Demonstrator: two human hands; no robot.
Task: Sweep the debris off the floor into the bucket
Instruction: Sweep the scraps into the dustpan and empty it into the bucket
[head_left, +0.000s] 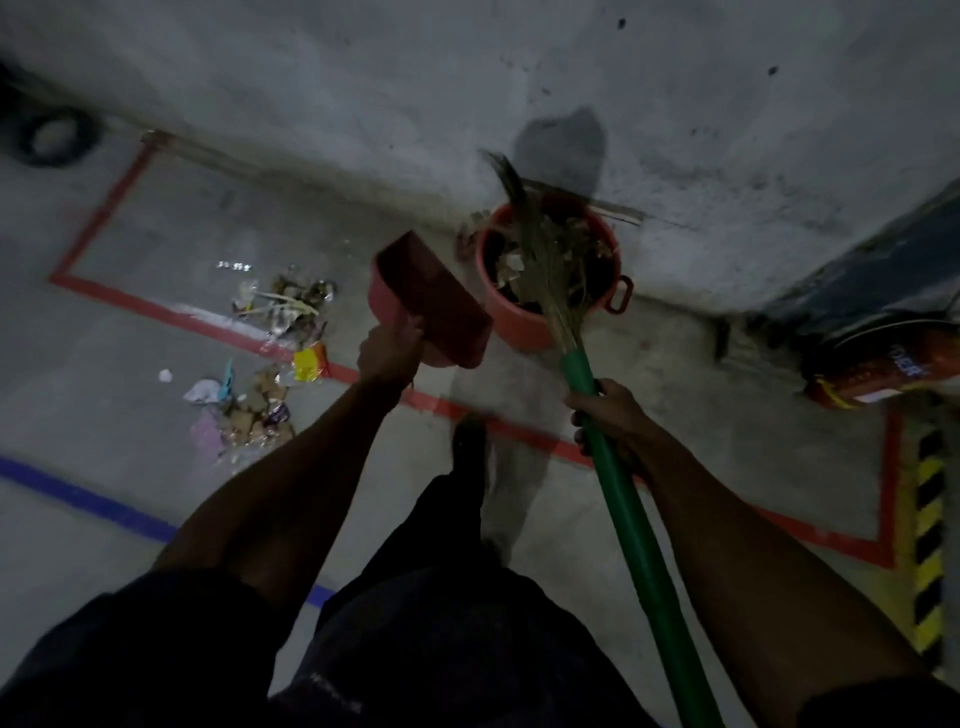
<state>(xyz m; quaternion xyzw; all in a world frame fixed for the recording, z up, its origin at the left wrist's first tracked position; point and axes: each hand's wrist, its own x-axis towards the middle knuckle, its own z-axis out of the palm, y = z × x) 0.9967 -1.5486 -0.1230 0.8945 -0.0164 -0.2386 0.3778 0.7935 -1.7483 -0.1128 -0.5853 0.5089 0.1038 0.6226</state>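
While broom (553, 260) overhangs bucket (519, 322) — label unreadable.

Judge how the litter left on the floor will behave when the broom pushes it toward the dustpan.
The litter looks like wrappers, paper scraps and thin sticks, so probably light and floppy, scattering rather than sliding together. The broom has loose bristles, so flat wrappers may slip under.

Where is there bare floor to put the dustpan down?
Bare floor lies inside the red tape line, behind the debris. More lies between the debris and the blue line. It is crowded around the bucket, where the dustpan and broom sit.
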